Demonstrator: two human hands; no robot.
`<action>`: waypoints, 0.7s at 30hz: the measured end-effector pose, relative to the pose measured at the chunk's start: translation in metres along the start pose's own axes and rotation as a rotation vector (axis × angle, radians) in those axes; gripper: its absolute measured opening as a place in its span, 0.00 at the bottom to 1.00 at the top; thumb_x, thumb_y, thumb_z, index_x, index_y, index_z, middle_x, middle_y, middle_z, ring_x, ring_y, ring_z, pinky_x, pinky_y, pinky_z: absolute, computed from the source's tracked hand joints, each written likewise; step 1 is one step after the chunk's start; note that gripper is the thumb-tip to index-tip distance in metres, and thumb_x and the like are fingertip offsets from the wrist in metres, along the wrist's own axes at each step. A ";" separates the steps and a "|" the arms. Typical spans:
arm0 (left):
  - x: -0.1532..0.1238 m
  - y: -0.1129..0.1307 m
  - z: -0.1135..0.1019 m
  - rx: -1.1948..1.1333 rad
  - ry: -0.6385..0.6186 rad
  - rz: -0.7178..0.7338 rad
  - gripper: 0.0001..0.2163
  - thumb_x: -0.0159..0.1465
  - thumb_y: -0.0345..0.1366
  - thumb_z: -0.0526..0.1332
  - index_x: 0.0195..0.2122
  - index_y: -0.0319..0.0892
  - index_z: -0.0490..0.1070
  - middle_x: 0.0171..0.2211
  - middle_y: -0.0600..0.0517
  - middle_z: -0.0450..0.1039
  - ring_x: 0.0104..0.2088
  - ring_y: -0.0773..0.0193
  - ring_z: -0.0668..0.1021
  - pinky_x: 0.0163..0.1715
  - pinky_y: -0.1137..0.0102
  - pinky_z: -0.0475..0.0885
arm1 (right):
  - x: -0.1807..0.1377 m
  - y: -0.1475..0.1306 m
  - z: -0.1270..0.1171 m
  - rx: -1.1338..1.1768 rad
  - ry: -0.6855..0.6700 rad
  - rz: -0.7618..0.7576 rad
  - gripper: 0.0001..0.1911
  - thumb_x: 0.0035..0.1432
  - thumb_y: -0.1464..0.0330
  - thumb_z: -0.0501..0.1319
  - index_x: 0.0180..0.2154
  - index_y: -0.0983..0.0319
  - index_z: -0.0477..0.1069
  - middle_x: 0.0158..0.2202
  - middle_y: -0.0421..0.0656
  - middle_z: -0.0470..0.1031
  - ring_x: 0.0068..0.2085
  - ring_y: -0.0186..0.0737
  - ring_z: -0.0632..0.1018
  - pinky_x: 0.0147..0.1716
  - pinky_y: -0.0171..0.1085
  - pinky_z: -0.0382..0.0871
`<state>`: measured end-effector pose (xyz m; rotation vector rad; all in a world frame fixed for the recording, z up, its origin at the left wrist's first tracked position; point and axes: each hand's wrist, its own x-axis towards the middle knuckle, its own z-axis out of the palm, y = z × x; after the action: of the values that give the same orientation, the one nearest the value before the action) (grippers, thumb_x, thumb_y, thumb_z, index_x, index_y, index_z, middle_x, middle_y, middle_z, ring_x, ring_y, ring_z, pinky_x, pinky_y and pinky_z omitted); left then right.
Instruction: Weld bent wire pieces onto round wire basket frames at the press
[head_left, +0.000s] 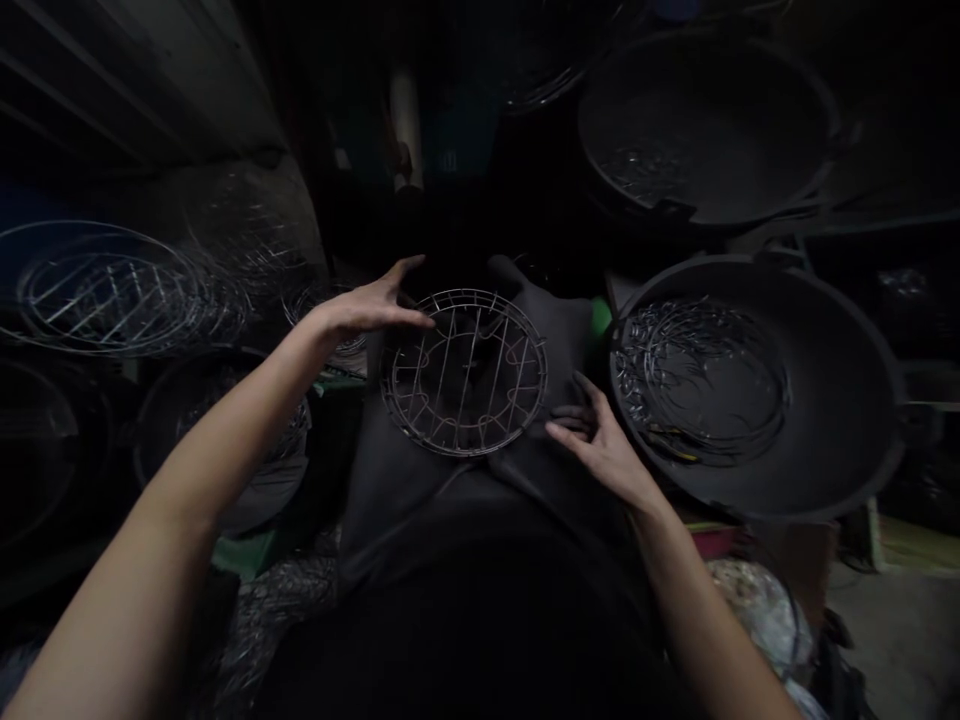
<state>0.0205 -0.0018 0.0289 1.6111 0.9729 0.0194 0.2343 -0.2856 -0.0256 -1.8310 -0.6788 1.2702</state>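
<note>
A round wire rack (474, 372) with parallel bars and looped wire pieces around its inside rests over my lap, on dark cloth (420, 500). At its upper left rim is my left hand (379, 305), thumb and fingers spread apart; whether the thumb touches the rim I cannot tell. My right hand (592, 435) hovers just off the rack's right side with its fingers apart and nothing in them.
On the right stands a wide black basin (840, 400) with bent wire pieces (697, 370) inside. Behind it is another dark basin (750, 130). Finished-looking round wire racks (112, 290) are stacked at left, above a smaller basin of wires (255, 500). A plastic bag (757, 610) lies lower right.
</note>
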 end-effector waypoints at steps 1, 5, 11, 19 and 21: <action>0.000 -0.002 0.001 -0.015 0.003 0.005 0.46 0.44 0.31 0.72 0.63 0.44 0.49 0.52 0.42 0.66 0.48 0.48 0.74 0.51 0.52 0.66 | -0.003 0.001 0.003 0.003 0.012 0.027 0.53 0.41 0.53 0.69 0.63 0.59 0.46 0.38 0.46 0.71 0.42 0.44 0.75 0.44 0.47 0.72; -0.011 -0.013 0.002 -0.122 0.041 0.041 0.54 0.42 0.34 0.73 0.65 0.45 0.40 0.48 0.41 0.68 0.42 0.50 0.77 0.46 0.51 0.69 | -0.011 0.000 0.016 0.048 0.076 0.074 0.57 0.40 0.51 0.69 0.64 0.60 0.42 0.39 0.48 0.73 0.41 0.46 0.77 0.46 0.49 0.72; -0.036 -0.016 0.006 0.043 0.164 0.173 0.54 0.40 0.42 0.73 0.65 0.42 0.42 0.63 0.37 0.50 0.60 0.42 0.62 0.58 0.52 0.56 | -0.009 -0.004 0.029 0.011 0.104 0.104 0.59 0.40 0.53 0.70 0.65 0.56 0.37 0.43 0.48 0.73 0.42 0.46 0.78 0.48 0.49 0.69; -0.070 -0.026 0.010 0.008 0.253 0.168 0.54 0.42 0.42 0.73 0.65 0.45 0.39 0.47 0.42 0.70 0.45 0.49 0.76 0.47 0.55 0.70 | -0.015 -0.009 0.040 0.038 0.087 0.112 0.62 0.39 0.54 0.71 0.66 0.55 0.34 0.47 0.49 0.71 0.43 0.46 0.77 0.48 0.48 0.69; -0.076 -0.036 0.005 -0.058 0.305 0.132 0.55 0.41 0.39 0.74 0.65 0.47 0.37 0.40 0.46 0.72 0.41 0.53 0.78 0.42 0.60 0.73 | -0.013 -0.012 0.045 0.076 0.057 0.084 0.61 0.40 0.54 0.70 0.66 0.55 0.34 0.48 0.50 0.71 0.42 0.46 0.77 0.48 0.49 0.69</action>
<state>-0.0471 -0.0519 0.0350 1.6449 1.0844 0.3906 0.1874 -0.2752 -0.0170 -1.8430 -0.5210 1.2752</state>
